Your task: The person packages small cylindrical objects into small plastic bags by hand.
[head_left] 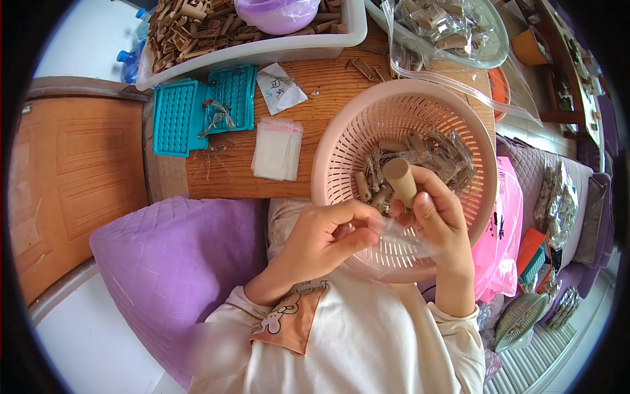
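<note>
My right hand [441, 213] grips a small tan cylinder [401, 182], like a cork or a capped cardboard tube, tilted with its flat round end up. A clear plastic bag [410, 241] stretches between my two hands. My left hand [331, 235] pinches the bag's edge between thumb and forefinger. Both hands are over the near side of a pink slotted basket [338, 141]. Inside the basket lie several similar brown tubes [394, 146], some wrapped in clear film. The lower part of the held cylinder is hidden by my fingers.
On the wooden table [223, 177] lie a stack of clear bags [277, 151], a paper scrap [281, 88] and teal trays [178, 118]. A white bin [259, 56] of brown pieces stands behind; a basin [493, 33] of wrapped pieces is far right. A purple cushion [177, 262] sits left.
</note>
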A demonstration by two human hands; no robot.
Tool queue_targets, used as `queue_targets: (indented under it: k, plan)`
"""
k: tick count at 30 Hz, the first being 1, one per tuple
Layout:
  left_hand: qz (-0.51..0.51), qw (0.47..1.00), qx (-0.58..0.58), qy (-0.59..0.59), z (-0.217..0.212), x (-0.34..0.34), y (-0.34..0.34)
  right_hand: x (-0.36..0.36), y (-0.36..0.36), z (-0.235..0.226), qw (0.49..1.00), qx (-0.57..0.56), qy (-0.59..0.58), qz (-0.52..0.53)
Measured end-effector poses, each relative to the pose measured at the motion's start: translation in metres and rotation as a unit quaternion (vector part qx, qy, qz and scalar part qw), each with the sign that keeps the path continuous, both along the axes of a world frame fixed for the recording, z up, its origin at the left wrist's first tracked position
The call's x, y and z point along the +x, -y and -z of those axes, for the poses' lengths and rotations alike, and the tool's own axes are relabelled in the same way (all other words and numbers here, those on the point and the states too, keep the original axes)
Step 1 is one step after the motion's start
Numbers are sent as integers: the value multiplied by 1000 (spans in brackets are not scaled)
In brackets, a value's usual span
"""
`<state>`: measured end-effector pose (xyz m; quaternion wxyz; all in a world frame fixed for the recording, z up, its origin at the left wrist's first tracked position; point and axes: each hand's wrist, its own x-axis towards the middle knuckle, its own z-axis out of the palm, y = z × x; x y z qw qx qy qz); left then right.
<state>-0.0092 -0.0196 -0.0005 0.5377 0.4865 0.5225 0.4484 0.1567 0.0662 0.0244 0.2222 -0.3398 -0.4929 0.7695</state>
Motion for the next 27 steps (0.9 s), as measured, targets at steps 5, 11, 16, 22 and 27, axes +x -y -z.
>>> queue_targets:
  k: [5,11,16,22,27]
  plan:
    - [-104,992,55,-46,-3,7,-5,3,7,5,998,31,58,11]
    - [-167,978,96,-83,7,11,-8,9,8,16,994,-47,24,101]
    - [-177,983,9,-44,9,6,-10,35,-8,-1,944,209,82,243]
    - [-161,978,14,-129,-1,6,-14,22,-3,-40,824,502,169,202]
    - [-129,978,-1,-163,-8,4,-12,2,-7,-56,724,629,238,152]
